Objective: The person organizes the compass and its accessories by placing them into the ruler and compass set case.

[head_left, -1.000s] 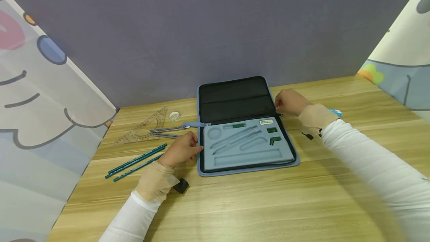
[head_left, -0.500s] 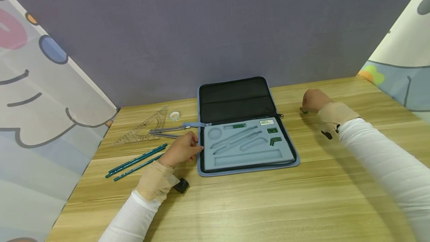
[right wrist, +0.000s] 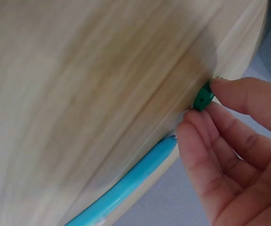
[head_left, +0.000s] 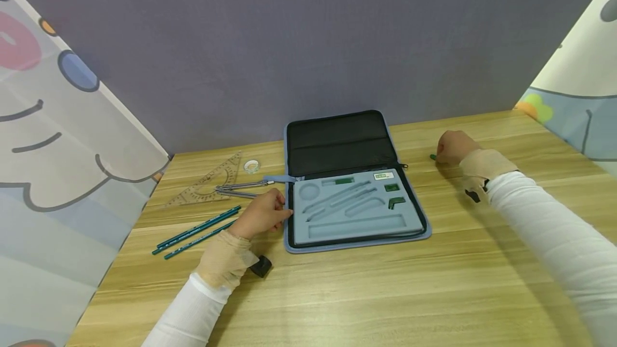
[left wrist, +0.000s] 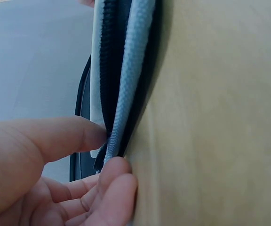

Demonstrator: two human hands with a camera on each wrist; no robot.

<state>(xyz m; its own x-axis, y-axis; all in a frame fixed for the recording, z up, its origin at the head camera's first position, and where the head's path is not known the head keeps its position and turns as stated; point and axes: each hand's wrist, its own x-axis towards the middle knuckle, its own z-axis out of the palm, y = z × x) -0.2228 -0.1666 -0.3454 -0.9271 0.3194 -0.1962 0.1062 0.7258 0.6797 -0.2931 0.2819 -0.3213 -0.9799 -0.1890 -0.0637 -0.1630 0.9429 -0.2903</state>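
In the head view the right hand [head_left: 455, 147] covers nearly all of the small green piece [head_left: 433, 157]; only a tip shows at its left. The right wrist view shows that piece [right wrist: 203, 98] pinched but blurred, its shape unclear, and a light blue object [right wrist: 126, 186] cut off at the lower edge. In the left wrist view the zip case [left wrist: 126, 80] runs off the top, and the left hand [left wrist: 55, 179] is cropped at lower left.

The head camera looks forward and down at the whole counter [head_left: 337, 293]. Each wrist camera sits very close: left shares the case [left wrist: 126, 84] edge, right the counter at 2 o'clock.
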